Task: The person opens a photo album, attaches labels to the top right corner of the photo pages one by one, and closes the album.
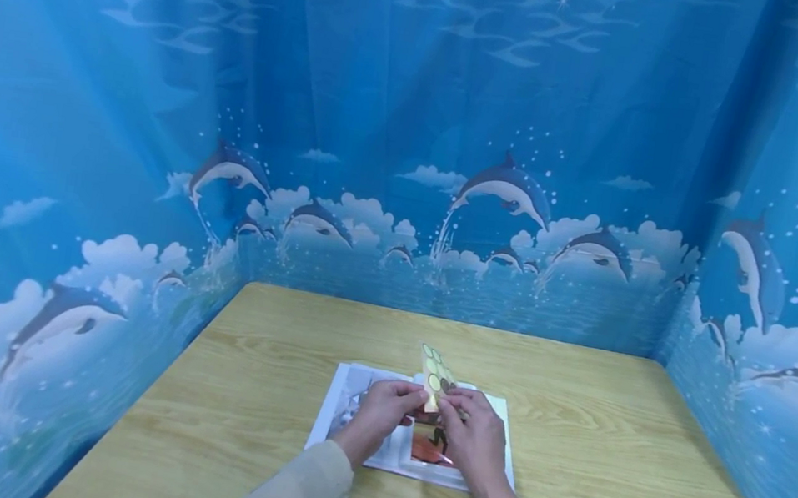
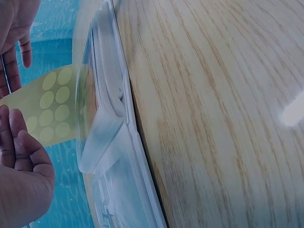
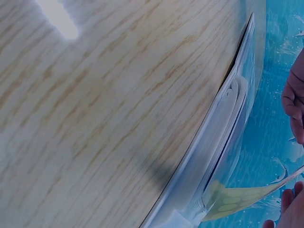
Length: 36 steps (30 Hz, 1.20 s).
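Observation:
A pale yellow sheet of round stickers [image 1: 434,374] stands tilted above an open book [image 1: 383,451]. My left hand [image 1: 385,412] pinches the sheet's lower left edge between thumb and fingers. On the other side, my right hand [image 1: 478,438] pinches the lower right part with thumb and forefinger. Rows of green-yellow circles show on the sticker sheet [image 2: 56,102] in the left wrist view, with the left hand [image 2: 23,175] below and the right hand [image 2: 16,28] above. In the right wrist view, the sheet [image 3: 237,202] appears bent. The fingertips' exact contact is partly hidden.
The book lies on a wood-grain table [image 1: 585,442], its right page carrying a reddish-brown picture [image 1: 427,448]. Thick pages [image 3: 209,156] show from the edge. A blue dolphin-print curtain [image 1: 387,113] surrounds the table's back and sides.

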Tool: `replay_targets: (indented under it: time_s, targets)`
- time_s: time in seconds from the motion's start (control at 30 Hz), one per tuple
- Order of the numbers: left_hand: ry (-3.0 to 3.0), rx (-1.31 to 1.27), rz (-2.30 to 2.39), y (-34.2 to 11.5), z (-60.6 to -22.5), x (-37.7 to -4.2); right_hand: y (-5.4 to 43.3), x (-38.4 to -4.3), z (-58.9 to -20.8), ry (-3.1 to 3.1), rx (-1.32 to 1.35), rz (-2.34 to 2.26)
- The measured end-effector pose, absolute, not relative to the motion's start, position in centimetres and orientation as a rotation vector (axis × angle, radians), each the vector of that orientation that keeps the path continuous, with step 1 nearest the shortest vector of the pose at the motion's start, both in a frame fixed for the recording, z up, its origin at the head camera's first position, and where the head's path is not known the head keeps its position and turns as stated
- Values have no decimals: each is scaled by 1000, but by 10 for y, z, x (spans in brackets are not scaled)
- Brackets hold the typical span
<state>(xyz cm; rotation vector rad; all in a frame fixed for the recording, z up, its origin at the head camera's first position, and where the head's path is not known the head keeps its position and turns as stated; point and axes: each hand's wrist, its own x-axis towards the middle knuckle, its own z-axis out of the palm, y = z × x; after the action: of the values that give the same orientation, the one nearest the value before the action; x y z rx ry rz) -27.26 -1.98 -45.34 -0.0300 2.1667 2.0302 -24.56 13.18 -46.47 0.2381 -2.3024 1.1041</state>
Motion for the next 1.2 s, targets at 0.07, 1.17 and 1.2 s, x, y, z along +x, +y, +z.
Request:
replay_targets:
  time_s: [0.07,1.17,1.2]
  targets:
    - [2166,-36,2027,-20,-453,-272,132,-245,-464,-2324,210,1146]
    - [2169,-30,2049,-22,-454,-273,130,-245,-465,-2385,176,1168]
    - [2168,-16,2058,-21,-454,-272,130,-245,-466,-2386,180,1157]
